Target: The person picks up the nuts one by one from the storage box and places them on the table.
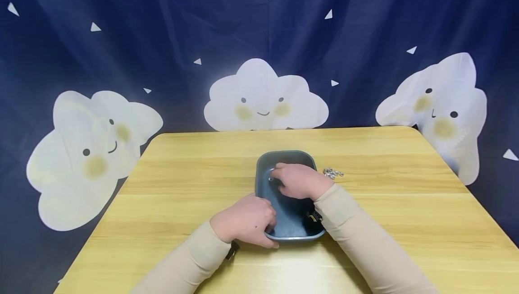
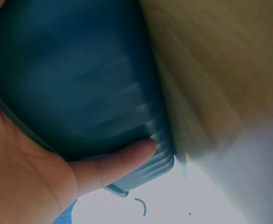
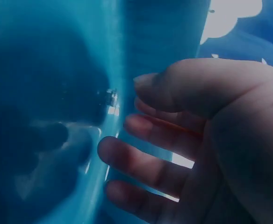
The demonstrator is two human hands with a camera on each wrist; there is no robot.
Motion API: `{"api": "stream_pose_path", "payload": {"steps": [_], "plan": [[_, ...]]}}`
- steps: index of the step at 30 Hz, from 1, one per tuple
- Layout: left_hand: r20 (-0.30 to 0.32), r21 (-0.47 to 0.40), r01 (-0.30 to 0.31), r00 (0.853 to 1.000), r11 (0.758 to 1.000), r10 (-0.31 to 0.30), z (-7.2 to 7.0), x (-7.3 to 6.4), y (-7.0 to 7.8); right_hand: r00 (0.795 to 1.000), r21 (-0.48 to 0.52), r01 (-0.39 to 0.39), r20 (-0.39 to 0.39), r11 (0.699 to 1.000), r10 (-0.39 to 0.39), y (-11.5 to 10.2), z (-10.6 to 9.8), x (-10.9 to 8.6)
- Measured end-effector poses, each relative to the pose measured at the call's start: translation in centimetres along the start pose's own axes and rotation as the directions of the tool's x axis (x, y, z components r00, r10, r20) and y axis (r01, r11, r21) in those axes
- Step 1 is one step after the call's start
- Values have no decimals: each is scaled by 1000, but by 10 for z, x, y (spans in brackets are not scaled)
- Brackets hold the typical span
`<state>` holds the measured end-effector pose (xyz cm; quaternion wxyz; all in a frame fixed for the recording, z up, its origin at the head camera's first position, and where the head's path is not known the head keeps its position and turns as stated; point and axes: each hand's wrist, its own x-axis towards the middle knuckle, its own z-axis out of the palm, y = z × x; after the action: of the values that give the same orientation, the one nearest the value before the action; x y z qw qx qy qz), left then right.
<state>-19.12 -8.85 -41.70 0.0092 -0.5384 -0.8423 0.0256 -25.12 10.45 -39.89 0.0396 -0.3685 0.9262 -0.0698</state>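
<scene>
A dark blue-grey rectangular bin (image 1: 289,231) with rounded corners stands mid-table. My left hand (image 1: 249,222) grips its near-left side, fingers over the rim and thumb (image 2: 113,168) along the outer wall. Inside the bin is my right hand (image 1: 298,181), reaching toward the far-left part. Its fingers (image 3: 141,161) are loosely bent, with nothing visible between them and the thumb. A small shiny metal piece (image 3: 112,98), perhaps a nut, lies by the bin's inner edge just off the fingertips.
Several small shiny metal pieces (image 1: 332,173) lie in a loose cluster on the wooden table (image 1: 182,172), right of the bin's far half. Behind the table hangs a dark blue curtain (image 1: 178,37) with cloud prints.
</scene>
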Motion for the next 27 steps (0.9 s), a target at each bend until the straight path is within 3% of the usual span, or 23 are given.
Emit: {"api": "stream_pose_path", "payload": {"steps": [14,22,27], "plan": [[-6,-1,-8,1000,1000,8,1,-1,-1,996,-95,33,83,995,-25,-2,9,3],[-6,-5,-1,1000,1000,1,1,-1,-1,997,-102,72,32,992,-70,-2,8,3],[-13,-8,-4,1000,1000,4,0,-1,-1,999,-74,45,5,996,-45,-1,10,3]]}}
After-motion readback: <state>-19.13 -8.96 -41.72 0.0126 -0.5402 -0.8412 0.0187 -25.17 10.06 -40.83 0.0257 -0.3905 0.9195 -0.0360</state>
